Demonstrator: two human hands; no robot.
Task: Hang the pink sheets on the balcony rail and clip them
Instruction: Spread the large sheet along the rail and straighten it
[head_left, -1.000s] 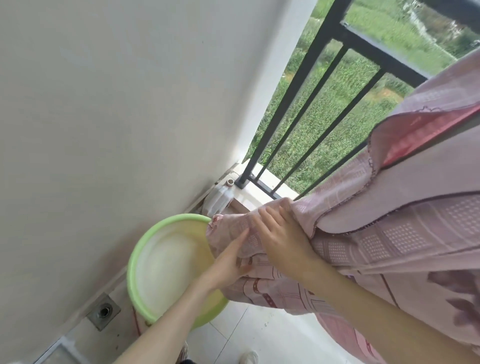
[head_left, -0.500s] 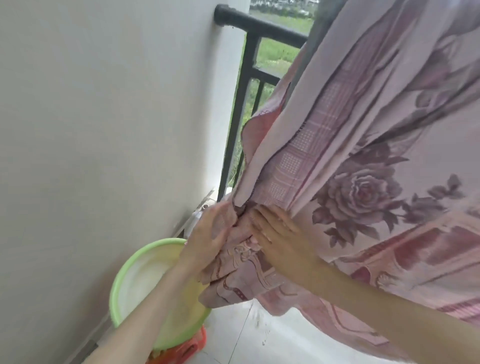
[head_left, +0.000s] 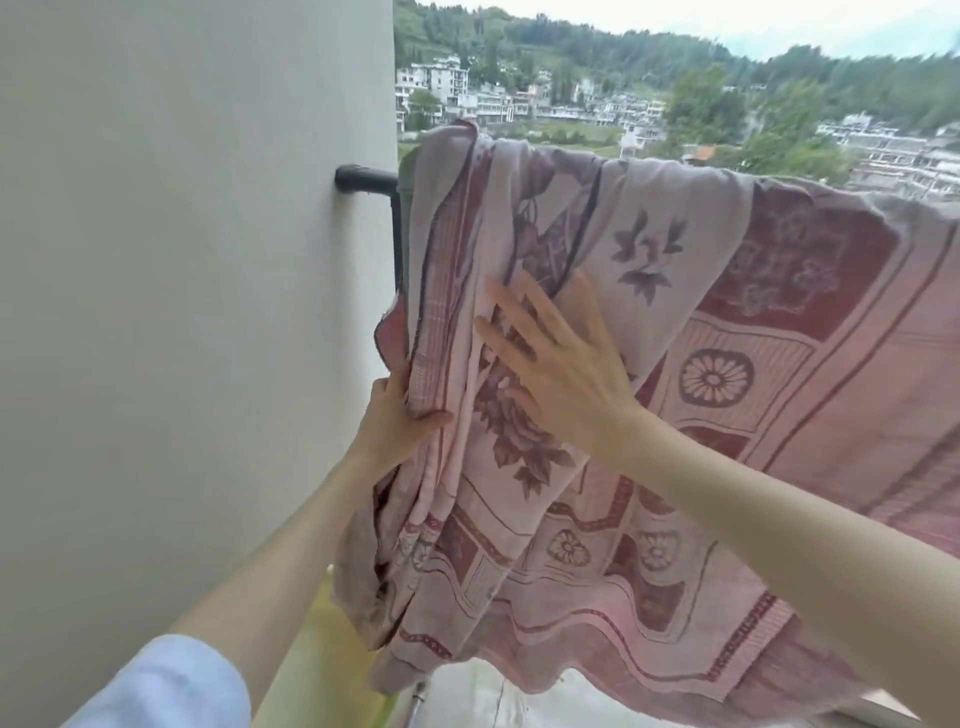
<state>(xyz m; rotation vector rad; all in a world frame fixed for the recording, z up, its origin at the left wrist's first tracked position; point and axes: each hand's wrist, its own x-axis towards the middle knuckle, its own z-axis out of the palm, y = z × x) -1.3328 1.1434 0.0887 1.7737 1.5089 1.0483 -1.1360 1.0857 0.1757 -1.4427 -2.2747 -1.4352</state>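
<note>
Left hand (head_left: 395, 415) grips the pink sheet's (head_left: 727, 364) bunched edge; right hand (head_left: 558, 371) presses flat beside it, fingers spread.

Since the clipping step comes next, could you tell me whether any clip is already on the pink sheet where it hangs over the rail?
No: the pink sheet drapes over the rail with no clip visible along its top.
</note>
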